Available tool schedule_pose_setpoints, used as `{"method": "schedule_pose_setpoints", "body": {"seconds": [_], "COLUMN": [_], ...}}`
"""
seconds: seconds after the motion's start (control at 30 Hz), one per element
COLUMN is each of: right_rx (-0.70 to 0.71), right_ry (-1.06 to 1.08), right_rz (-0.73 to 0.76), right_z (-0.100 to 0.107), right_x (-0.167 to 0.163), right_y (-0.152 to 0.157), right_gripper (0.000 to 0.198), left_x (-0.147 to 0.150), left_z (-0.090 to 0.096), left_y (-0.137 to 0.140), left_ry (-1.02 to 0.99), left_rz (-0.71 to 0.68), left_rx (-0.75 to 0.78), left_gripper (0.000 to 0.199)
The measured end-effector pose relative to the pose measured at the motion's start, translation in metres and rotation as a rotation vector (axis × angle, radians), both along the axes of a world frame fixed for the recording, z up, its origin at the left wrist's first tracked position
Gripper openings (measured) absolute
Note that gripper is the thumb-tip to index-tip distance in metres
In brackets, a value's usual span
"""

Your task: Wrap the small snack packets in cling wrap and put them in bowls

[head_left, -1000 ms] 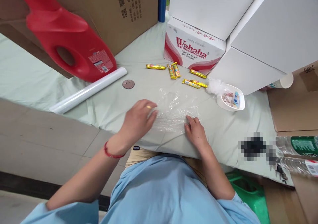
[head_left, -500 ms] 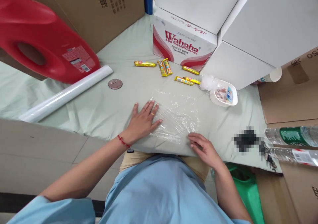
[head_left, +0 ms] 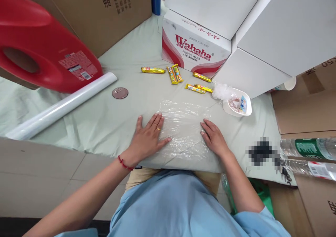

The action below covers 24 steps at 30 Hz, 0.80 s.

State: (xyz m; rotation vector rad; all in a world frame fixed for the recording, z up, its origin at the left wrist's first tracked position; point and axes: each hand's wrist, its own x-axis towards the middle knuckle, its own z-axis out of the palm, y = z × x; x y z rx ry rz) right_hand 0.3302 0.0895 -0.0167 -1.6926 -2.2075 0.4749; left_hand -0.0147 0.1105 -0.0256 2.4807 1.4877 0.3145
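Note:
A sheet of clear plastic film (head_left: 183,130) lies wrinkled on the pale green cloth in front of me. My left hand (head_left: 148,135) rests flat on its left edge, fingers spread, with a gold ring on one finger and a red string bracelet at the wrist. At the film's right edge, my right hand (head_left: 214,137) lies palm down with its fingers stretched out, touching the film. Beyond the film are several yellow-wrapped snack sticks (head_left: 152,70), some in pairs. A round brownish pin badge (head_left: 120,92) lies face down to the left.
A white film roll (head_left: 65,104) lies at the left beside a large red jug (head_left: 52,44). A Wahaba-style carton, printed Wahaha (head_left: 194,51), stands at the back. To the right are a white tub (head_left: 237,107) of wrappers, plastic bottles (head_left: 309,148) and a blurred-out dark object (head_left: 261,152).
My right hand has moved away from me along the film's right edge, and its fingers lie flatter. The film is spread flatter and squarer. My left hand stays on the left edge.

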Motion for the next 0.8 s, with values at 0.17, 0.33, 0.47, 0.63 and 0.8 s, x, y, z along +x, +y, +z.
{"method": "schedule_pose_setpoints", "body": {"seconds": [0.17, 0.33, 0.47, 0.63, 0.8], "right_rx": [0.037, 0.074, 0.037, -0.018, 0.014], "right_ry": [-0.052, -0.204, -0.384, -0.539, -0.576], "right_rz": [-0.132, -0.2, -0.184, -0.196, -0.267], "right_z": [0.023, 0.038, 0.032, 0.033, 0.04], "right_x": [0.018, -0.026, -0.064, -0.063, -0.026], "right_y": [0.039, 0.135, 0.195, 0.198, 0.195], "right_gripper": [0.037, 0.046, 0.055, 0.04, 0.04], "left_x": [-0.002, -0.003, -0.003, -0.003, -0.003], "left_z": [0.0, -0.002, -0.001, 0.0, 0.0], "left_y": [0.0, 0.001, 0.001, 0.001, 0.001], "left_ry": [-0.041, -0.064, -0.057, -0.041, -0.007], "left_rz": [-0.011, -0.022, -0.009, -0.006, -0.016], "left_rx": [-0.001, -0.001, -0.003, -0.007, 0.005], "left_gripper": [0.083, 0.085, 0.082, 0.08, 0.078]}}
